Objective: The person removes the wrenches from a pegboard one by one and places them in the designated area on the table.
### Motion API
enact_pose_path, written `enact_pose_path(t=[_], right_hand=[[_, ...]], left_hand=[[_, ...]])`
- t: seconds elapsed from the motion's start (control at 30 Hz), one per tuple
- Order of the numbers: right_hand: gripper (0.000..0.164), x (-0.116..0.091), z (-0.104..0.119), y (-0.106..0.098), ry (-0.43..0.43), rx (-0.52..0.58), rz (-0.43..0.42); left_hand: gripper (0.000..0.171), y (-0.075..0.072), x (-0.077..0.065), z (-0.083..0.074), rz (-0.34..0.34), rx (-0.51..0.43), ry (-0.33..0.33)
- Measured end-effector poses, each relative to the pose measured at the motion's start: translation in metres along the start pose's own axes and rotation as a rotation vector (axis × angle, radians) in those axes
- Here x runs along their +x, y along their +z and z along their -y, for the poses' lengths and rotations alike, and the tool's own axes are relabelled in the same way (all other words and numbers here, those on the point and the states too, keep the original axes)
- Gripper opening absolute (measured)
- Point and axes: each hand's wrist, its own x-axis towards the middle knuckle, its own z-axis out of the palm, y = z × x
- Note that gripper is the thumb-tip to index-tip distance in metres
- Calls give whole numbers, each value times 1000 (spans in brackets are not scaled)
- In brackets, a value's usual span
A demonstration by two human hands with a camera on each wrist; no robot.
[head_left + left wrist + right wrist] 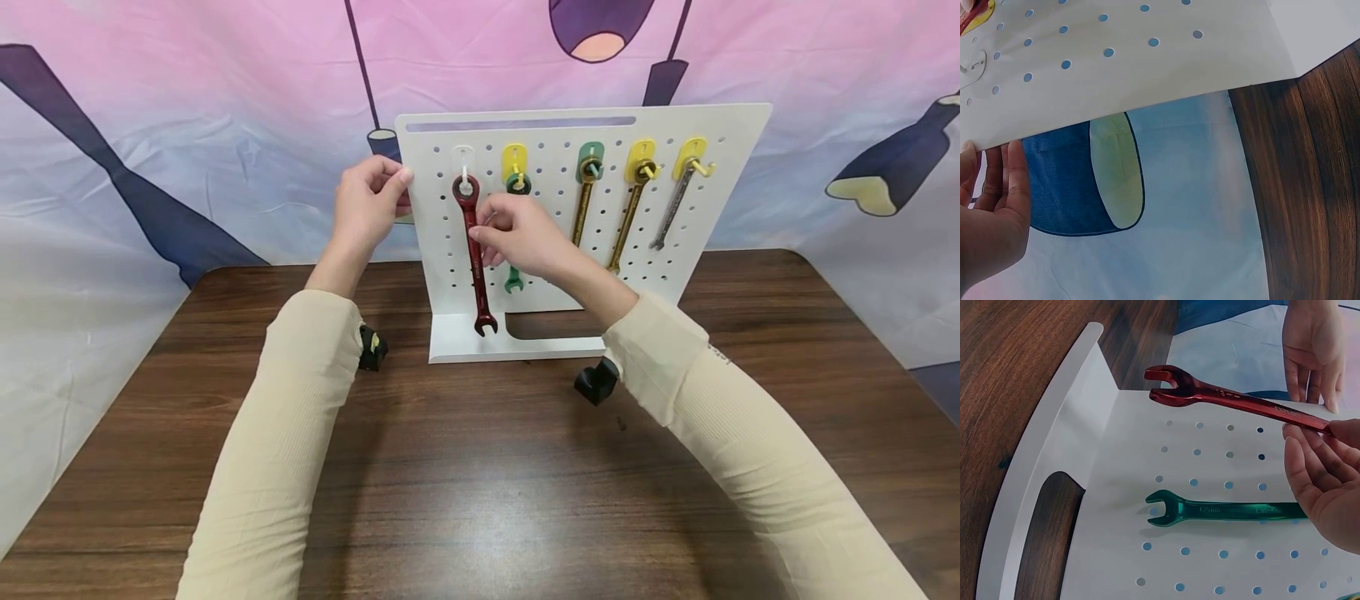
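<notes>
My right hand (521, 233) pinches a red wrench (477, 271) by its shaft between thumb and fingers. The wrench's ring end overlaps the white hook (464, 158) in the head view, and its open jaw points down. At the left edge of the white pegboard (551, 287), my left hand (367, 204) grips the board, thumb in front and fingers behind. A green wrench (1235, 510) hangs just beside the red one, partly hidden by my right hand in the head view.
Two gold wrenches (584, 208) and a small silver wrench (672, 210) hang on hooks farther right. The pegboard stands on a dark wooden table (465, 450). A patterned cloth (480, 50) hangs behind it.
</notes>
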Motion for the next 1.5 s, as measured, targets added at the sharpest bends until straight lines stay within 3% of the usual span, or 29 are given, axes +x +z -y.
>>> enact_pose_path(t=[0.7, 1.5], right_hand=[[7, -5, 10, 0, 12, 31, -7], [9, -21, 13, -15, -21, -31, 23]], left_hand=[[23, 1, 0, 2, 8, 2, 5], [22, 0, -1, 0, 10, -8, -12]])
